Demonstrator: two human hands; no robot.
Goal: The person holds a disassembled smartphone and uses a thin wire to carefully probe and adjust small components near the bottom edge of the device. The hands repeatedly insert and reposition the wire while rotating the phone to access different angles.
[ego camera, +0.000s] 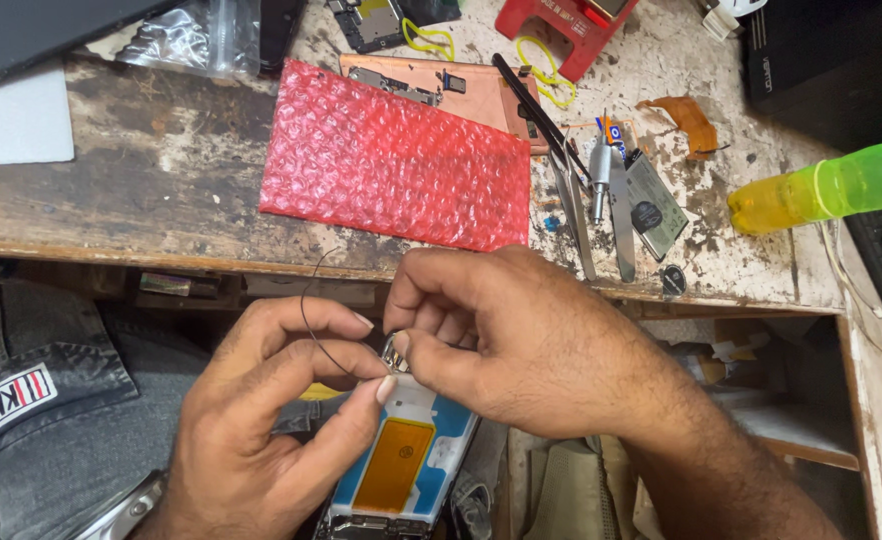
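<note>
An opened smartphone with an orange film patch and pale blue inner frame (pixel 401 470) is held below the front edge of the worn, stained wooden bench (pixel 161 180), over the lap, and a small silvery metal part (pixel 395 353) is being worked at its upper end. The left hand (pixel 261 420) is closed in a pinch, thumb and forefinger meeting at the small part, and a thin dark wire loop (pixel 308 320) arcs up from that pinch. The right hand (pixel 501 335) is likewise closed, its fingertips clamped on the same small part from the other side, so that both hands meet just above the phone's top edge. The step in hand is judged to be the fitting or freeing of this small part at the phone's top; which of the two cannot be told. A fine, steady grip is called for in the next move, with the wire kept from kinking and the phone kept from slipping off the lap. On the bench behind, a red bubble-wrap pouch (pixel 396 160) is laid flat, and beside it to the right steel tweezers (pixel 573 205), a small silver-tipped screwdriver (pixel 601 165) and a yellow-green plastic spray bottle (pixel 826 185) are set out, well apart from the hands.
</note>
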